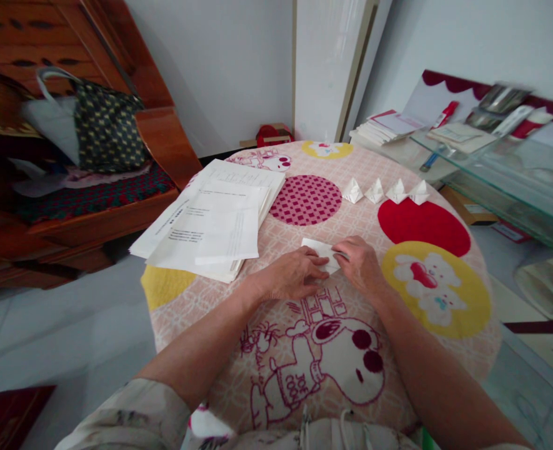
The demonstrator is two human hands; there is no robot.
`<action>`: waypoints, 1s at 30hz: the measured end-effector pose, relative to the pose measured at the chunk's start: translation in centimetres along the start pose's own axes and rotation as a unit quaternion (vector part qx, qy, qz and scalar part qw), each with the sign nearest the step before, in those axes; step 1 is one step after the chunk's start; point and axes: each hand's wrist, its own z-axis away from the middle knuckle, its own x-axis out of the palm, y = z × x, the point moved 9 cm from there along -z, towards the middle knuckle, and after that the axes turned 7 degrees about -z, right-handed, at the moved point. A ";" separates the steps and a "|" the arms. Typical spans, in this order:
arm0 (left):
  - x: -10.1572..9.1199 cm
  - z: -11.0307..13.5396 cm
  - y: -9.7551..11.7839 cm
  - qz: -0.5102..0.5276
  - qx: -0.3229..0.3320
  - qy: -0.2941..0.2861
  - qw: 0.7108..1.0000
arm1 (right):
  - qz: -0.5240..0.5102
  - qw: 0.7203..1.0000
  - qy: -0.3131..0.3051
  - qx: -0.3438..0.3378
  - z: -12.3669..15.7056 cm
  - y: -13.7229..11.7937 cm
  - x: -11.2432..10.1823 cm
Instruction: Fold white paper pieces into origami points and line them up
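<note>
A small piece of folded white paper (317, 247) lies on the round table's patterned cloth, between my two hands. My left hand (295, 274) comes over it from the left, its bent fingers holding the paper down against the cloth. At the paper's right edge, my right hand (361, 265) pinches it between thumb and fingers. Part of the paper is hidden under the fingers. Beyond my right hand, several small pointed shapes folded from white paper (374, 191) stand in a row. A stack of printed sheets (220, 219) lies to the left of my hands.
The tablecloth (239, 331) has cartoon figures and coloured ovals. On the right, a glass shelf unit (505, 181) holds papers and small items close to the table. To the left stands a wooden bench (164, 144) with a patterned bag (110, 128) on it.
</note>
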 end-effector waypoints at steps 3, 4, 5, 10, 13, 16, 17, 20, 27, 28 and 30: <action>0.0 -0.1 0.1 0.001 -0.002 -0.005 1.000 | 0.000 1.000 -0.006 -0.003 0.0 -0.1 0.2; 0.1 -0.1 0.1 -0.001 -0.004 -0.007 1.000 | -0.001 1.000 -0.006 -0.006 0.1 -0.1 0.2; 0.1 -0.2 0.1 -0.004 -0.005 -0.010 1.000 | -0.002 1.000 -0.005 -0.009 0.1 -0.2 0.2; 0.2 -0.1 0.1 -0.020 -0.009 -0.021 1.000 | -0.005 1.000 0.001 -0.011 0.2 -0.2 0.1; 0.2 -0.1 0.1 -0.015 -0.012 -0.022 1.000 | 0.013 1.000 -0.009 -0.011 0.3 -0.1 0.4; 0.2 -0.1 0.2 -0.017 -0.012 -0.015 1.000 | 0.042 0.999 -0.012 -0.023 0.4 -0.5 0.5; 0.2 -0.1 0.3 -0.021 -0.012 -0.013 1.000 | 0.050 0.998 -0.012 -0.029 0.4 -0.6 0.5; 0.2 -0.1 0.4 -0.039 -0.016 -0.012 0.999 | 0.071 0.996 -0.020 -0.042 0.5 -1.1 0.6; 0.5 0.3 -0.1 -0.074 -0.081 -0.044 0.993 | 0.101 0.993 -0.036 -0.053 0.5 -1.6 0.7; 0.6 0.4 -0.3 -0.074 -0.094 -0.052 0.991 | 0.103 0.993 -0.039 -0.053 0.6 -1.6 0.8; 0.9 0.5 -0.5 -0.075 -0.112 -0.062 0.989 | 0.107 0.992 -0.045 -0.052 0.6 -1.6 0.9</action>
